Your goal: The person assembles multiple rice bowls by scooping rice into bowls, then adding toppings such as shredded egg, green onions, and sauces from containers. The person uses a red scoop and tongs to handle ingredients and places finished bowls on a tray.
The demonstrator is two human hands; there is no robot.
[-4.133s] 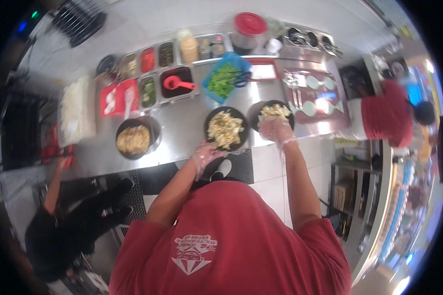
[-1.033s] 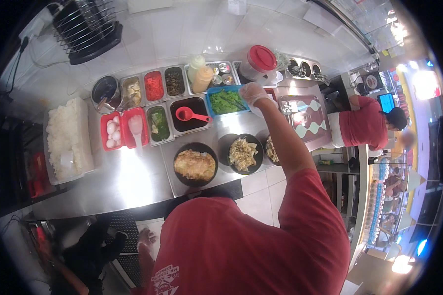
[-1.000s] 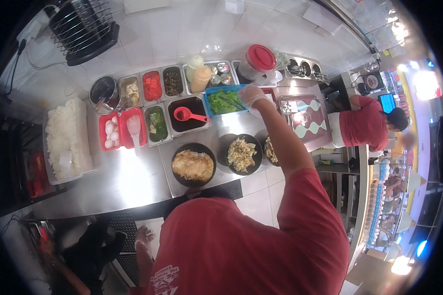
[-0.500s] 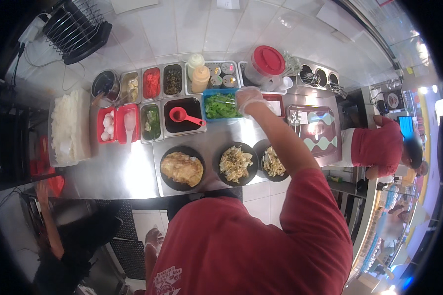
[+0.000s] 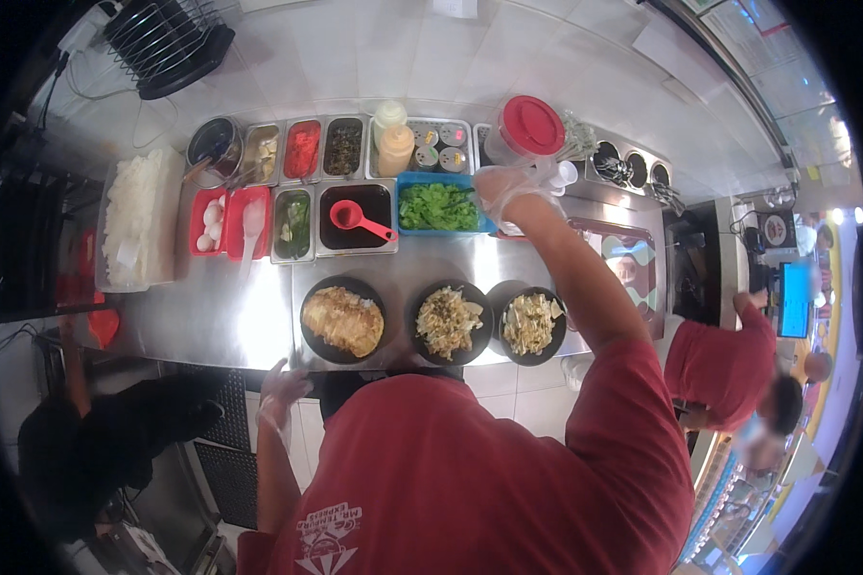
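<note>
In the head view, a blue plastic tub (image 5: 441, 232) of leafy greens (image 5: 435, 206) is set at the back of a stainless-steel counter (image 5: 197, 326), just right of a steel pan (image 5: 357, 250) of dark sauce in which a red scoop (image 5: 348, 214) is rested. The tub's right end is overlapped by the right hand (image 5: 501, 188), covered by a clear glove; its fingers are hidden by glove and wrist, so whether anything is grasped cannot be told. The left hand (image 5: 284, 387), likewise gloved, is held low by the counter's front edge, its fingers loosely spread and nothing gripped. Along that edge three dark bowls are lined up: the left bowl (image 5: 322, 353) is topped by a browned omelette (image 5: 343, 321), while the middle bowl (image 5: 478, 343) and the right bowl (image 5: 549, 351) are filled with pale shredded food. To the left, white eggs (image 5: 211, 228) are held in a red bin, beside which a white rice paddle (image 5: 251, 222) is leaned in another. Farther left, a clear tub is heaped with white rice (image 5: 139, 220).
</note>
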